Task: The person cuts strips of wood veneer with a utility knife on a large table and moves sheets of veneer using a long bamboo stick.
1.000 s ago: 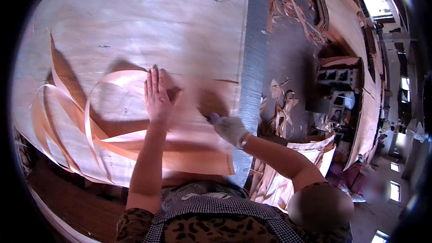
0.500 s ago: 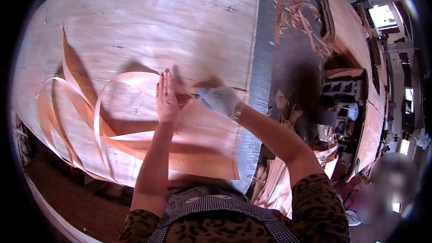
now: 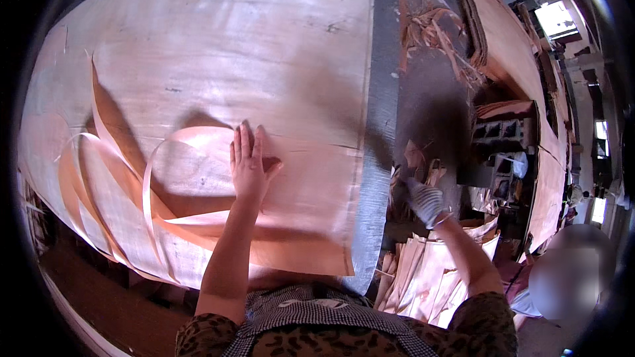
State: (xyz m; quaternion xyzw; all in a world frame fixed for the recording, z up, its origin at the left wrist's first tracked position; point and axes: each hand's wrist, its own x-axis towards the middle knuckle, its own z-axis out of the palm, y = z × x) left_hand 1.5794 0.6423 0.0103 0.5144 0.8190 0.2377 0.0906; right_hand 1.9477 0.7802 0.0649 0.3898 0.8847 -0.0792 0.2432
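My left hand (image 3: pixel 250 165) is bare and lies flat, fingers stretched, on a thin wood veneer piece (image 3: pixel 307 188) near the right part of the large pale veneer sheet (image 3: pixel 218 46). Long curled veneer strips (image 3: pixel 109 139) spread leftward from it, rising off the sheet in loops. My right hand (image 3: pixel 426 203), in a white knit glove, hovers past the sheet's right edge, above the floor side. Its fingers are closed; a small bluish, dark-tipped item seems to stick out of them, too unclear to name.
A grey board edge (image 3: pixel 380 152) borders the sheet on the right. Beyond are veneer scraps (image 3: pixel 443 33), a bundle of veneer pieces (image 3: pixel 423 268), hollow blocks (image 3: pixel 499 131) and a stack of long sheets (image 3: pixel 503 39). Another person (image 3: pixel 565 277) is at the lower right.
My right hand has moved right and toward me, off the sheet and past its edge. My left hand stays pressed on the veneer, its thumb now spread.
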